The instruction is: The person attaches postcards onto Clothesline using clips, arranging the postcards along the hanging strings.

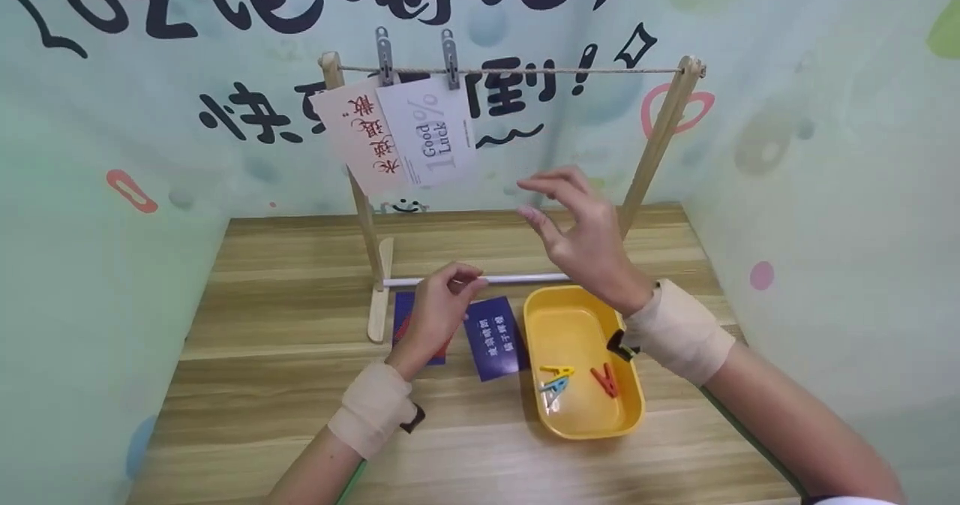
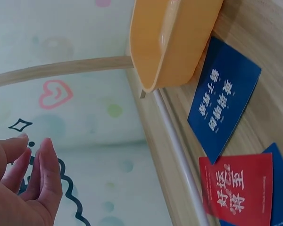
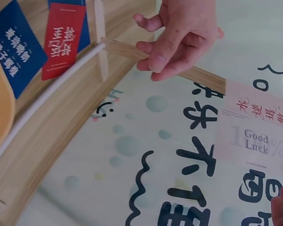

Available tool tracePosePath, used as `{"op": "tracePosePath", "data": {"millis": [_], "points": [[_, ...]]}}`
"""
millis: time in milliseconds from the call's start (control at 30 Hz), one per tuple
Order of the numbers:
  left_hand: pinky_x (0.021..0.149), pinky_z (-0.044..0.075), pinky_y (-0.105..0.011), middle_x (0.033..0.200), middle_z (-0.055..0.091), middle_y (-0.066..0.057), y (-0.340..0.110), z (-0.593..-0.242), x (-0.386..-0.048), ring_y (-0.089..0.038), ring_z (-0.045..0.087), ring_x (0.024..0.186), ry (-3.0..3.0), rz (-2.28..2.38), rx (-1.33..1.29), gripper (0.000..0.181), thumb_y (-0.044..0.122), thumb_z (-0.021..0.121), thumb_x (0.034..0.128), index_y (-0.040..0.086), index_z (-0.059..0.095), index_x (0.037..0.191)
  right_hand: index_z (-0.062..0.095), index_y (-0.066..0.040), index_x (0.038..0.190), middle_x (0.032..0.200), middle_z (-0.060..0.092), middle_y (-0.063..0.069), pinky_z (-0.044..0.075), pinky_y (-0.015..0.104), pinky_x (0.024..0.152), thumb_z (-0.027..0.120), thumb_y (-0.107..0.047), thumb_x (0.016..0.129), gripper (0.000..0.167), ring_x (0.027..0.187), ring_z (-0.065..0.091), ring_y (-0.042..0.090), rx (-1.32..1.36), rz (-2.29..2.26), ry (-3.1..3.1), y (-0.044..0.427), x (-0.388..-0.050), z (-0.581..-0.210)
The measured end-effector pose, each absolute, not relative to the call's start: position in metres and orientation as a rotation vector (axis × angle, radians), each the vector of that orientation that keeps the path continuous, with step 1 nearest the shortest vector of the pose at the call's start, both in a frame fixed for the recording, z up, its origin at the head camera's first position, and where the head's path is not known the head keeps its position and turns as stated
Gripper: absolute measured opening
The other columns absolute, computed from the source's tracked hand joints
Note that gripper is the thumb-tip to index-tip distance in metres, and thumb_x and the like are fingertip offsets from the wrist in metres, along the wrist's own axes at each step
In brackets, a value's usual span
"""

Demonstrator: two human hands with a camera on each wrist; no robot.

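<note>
Wooden rack [image 1: 660,145]: one, its two posts at 11 and 1 o'clock in the head view, joined by one twine line [image 1: 562,71] up high and one white rod [image 1: 525,278] down low.
Yellow tray [image 1: 574,321]: one, at 5 o'clock; only the head view showed its contents, while the left wrist view gave its outer side.
Right hand [image 1: 589,238]: at 3 o'clock, raised, thumb and bent fingers apart with nothing between them; the right wrist view caught just fingertips at its 4 o'clock edge.
Left hand [image 1: 439,310]: at 7 o'clock, fingers loosely bent toward the thumb, holding nothing.
Hanging cards: two, overlapping at 11 o'clock, a pink card [image 1: 360,141] and a white "Good Luck" card [image 1: 431,133].
Tabletop cards: three; a blue card [image 1: 495,340] at 6 o'clock, and at 7 a red card [image 2: 238,190] over a second blue card [image 2: 279,186], the red face plain only from the wrists.
Grey clothespins [image 1: 384,58]: two, on the twine line above the hanging pair.
Tray clips: at least three, a yellow clip [image 1: 559,371], a light-blue clip [image 1: 555,386] and a red clip [image 1: 610,386].
</note>
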State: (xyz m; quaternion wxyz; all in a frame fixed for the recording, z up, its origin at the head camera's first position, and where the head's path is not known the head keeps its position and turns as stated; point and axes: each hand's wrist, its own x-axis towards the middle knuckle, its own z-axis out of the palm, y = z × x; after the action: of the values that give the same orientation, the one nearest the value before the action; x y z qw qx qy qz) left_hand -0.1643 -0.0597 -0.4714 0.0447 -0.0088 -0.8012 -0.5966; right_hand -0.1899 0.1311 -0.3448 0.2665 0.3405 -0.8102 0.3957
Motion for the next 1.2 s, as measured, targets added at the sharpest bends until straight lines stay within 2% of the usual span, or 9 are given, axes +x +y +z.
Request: {"op": "tracePosePath", "data": {"millis": [133, 333, 400, 500, 600, 767, 833, 1200], "points": [[0.051, 0.055, -0.024, 0.096, 0.075, -0.012, -0.054, -0.478, -0.16, -0.018, 0.068, 0.078, -2.47, -1.819, -0.049, 0.018, 0.018, 0.072, 0.093, 0.006, 0.073, 0.106, 0.069, -0.004, 0.121, 0.116, 0.066, 0.011, 0.053, 0.031, 0.101, 0.071, -0.009, 0.093, 0.028, 0.111, 0.064, 0.02, 0.946, 1.06, -2.224, 0.137, -0.183, -0.359], [0.052, 0.055, -0.024, 0.096, 0.076, -0.013, -0.043, -0.492, -0.154, -0.019, 0.069, 0.077, -2.489, -1.801, -0.094, 0.019, 0.016, 0.074, 0.0913, 0.004, 0.073, 0.105, 0.069, -0.002, 0.119, 0.116, 0.066, 0.012, 0.054, 0.033, 0.101, 0.07, -0.008, 0.093, 0.027, 0.111, 0.064, 0.022, 1.0, 1.034, -2.262, 0.146, -0.175, -0.383], [0.054, 0.056, -0.023, 0.096, 0.076, -0.015, -0.039, -0.497, -0.153, -0.023, 0.07, 0.078, -2.478, -1.806, -0.103, 0.019, 0.014, 0.074, 0.0906, 0.001, 0.073, 0.104, 0.069, -0.001, 0.117, 0.116, 0.066, 0.012, 0.053, 0.036, 0.1, 0.071, -0.009, 0.092, 0.026, 0.111, 0.063, 0.025, 1.005, 1.012, -2.277, 0.149, -0.173, -0.393], [0.063, 0.058, -0.024, 0.097, 0.076, -0.016, -0.032, -0.506, -0.151, -0.028, 0.072, 0.082, -2.459, -1.798, -0.125, 0.019, 0.011, 0.074, 0.0899, -0.002, 0.073, 0.104, 0.07, -0.002, 0.116, 0.115, 0.066, 0.012, 0.055, 0.036, 0.098, 0.072, -0.009, 0.092, 0.025, 0.11, 0.063, 0.024, 1.021, 0.987, -2.318, 0.154, -0.17, -0.41], [0.066, 0.059, -0.025, 0.097, 0.075, -0.016, -0.024, -0.512, -0.15, -0.027, 0.072, 0.083, -2.476, -1.78, -0.11, 0.018, 0.012, 0.074, 0.0902, -0.002, 0.073, 0.103, 0.07, -0.003, 0.115, 0.114, 0.065, 0.011, 0.057, 0.036, 0.094, 0.073, -0.007, 0.091, 0.024, 0.106, 0.064, 0.024, 1.029, 1.012, -2.364, 0.16, -0.168, -0.427], [0.072, 0.06, -0.03, 0.1, 0.077, -0.01, -0.013, -0.517, -0.147, -0.021, 0.073, 0.086, -2.579, -1.731, -0.003, 0.017, 0.019, 0.074, 0.0913, 0.006, 0.075, 0.103, 0.071, -0.004, 0.114, 0.113, 0.065, 0.009, 0.058, 0.038, 0.094, 0.073, -0.011, 0.092, 0.024, 0.105, 0.065, 0.023, 1.023, 0.995, -2.434, 0.17, -0.169, -0.449], [0.078, 0.06, -0.032, 0.101, 0.077, -0.008, -0.01, -0.52, -0.146, -0.02, 0.073, 0.088, -2.601, -1.738, 0.017, 0.017, 0.02, 0.073, 0.0918, 0.007, 0.074, 0.103, 0.071, -0.004, 0.114, 0.112, 0.065, 0.009, 0.057, 0.037, 0.094, 0.073, -0.012, 0.092, 0.024, 0.106, 0.064, 0.021, 1.019, 0.969, -2.445, 0.172, -0.169, -0.455], [0.073, 0.059, -0.029, 0.095, 0.076, -0.013, 0.001, -0.539, -0.138, -0.021, 0.072, 0.085, -2.594, -1.786, 0.001, 0.018, 0.014, 0.075, 0.0899, 0.001, 0.072, 0.102, 0.072, -0.001, 0.107, 0.108, 0.067, 0.01, 0.058, 0.039, 0.087, 0.079, -0.008, 0.085, 0.024, 0.101, 0.067, 0.024, 1.042, 0.845, -2.44, 0.178, -0.162, -0.493]]}}
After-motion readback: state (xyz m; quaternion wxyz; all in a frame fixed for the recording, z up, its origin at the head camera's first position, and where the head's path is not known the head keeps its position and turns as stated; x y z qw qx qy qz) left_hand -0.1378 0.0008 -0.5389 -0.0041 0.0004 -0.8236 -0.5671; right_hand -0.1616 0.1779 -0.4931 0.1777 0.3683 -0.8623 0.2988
